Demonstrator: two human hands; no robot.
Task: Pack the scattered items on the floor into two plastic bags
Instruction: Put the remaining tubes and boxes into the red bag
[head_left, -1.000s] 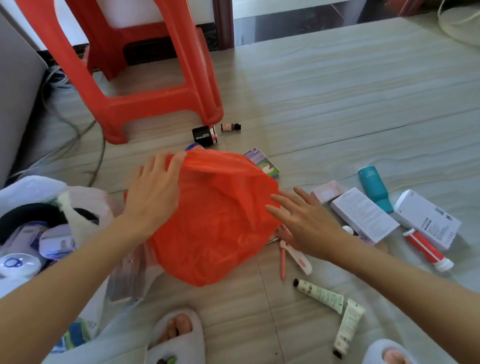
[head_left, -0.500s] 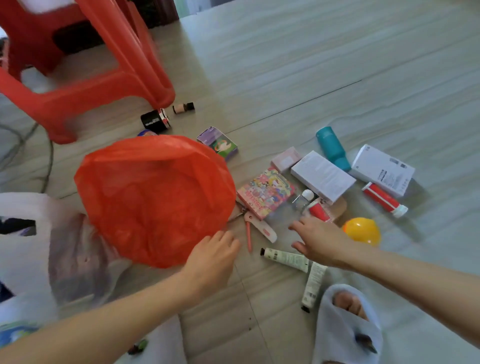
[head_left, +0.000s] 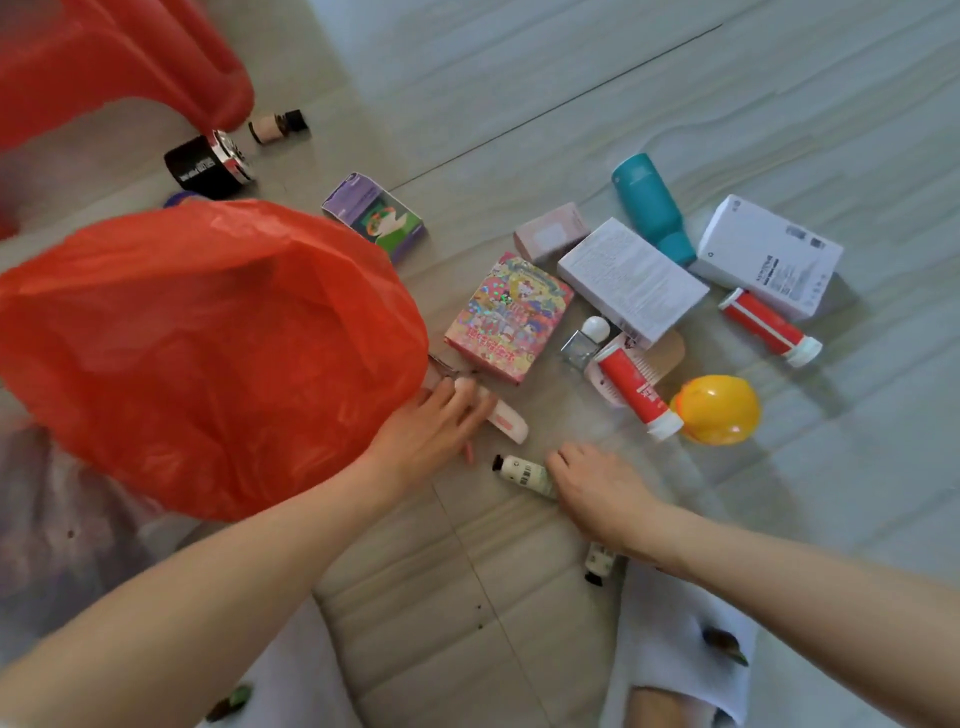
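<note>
A puffed-up red plastic bag (head_left: 208, 353) lies on the floor at the left. My left hand (head_left: 436, 421) reaches past its right edge, and its fingers lie on a white and pink stick-shaped item (head_left: 506, 423). My right hand (head_left: 592, 483) is down on a white tube (head_left: 522, 474), fingers curled over its right end. A second white tube (head_left: 597, 566) pokes out under my right wrist. Further off lie a colourful sticker box (head_left: 509, 317), two red tubes (head_left: 636, 387) (head_left: 769, 327) and a yellow ball (head_left: 719, 410).
Two white boxes (head_left: 631, 280) (head_left: 769, 257), a teal bottle (head_left: 652, 208), a pink box (head_left: 550, 231), a purple box (head_left: 374, 215), a black jar (head_left: 208, 161) and a small bottle (head_left: 275, 127) are scattered about. A red stool (head_left: 119, 62) stands at the back left. A white bag (head_left: 52, 519) shows blurred at the left. My slippered foot (head_left: 680, 660) is near.
My left hand left the red bag's top and came down to the white and pink item. My right hand dropped onto the white tube. The view swung right.
</note>
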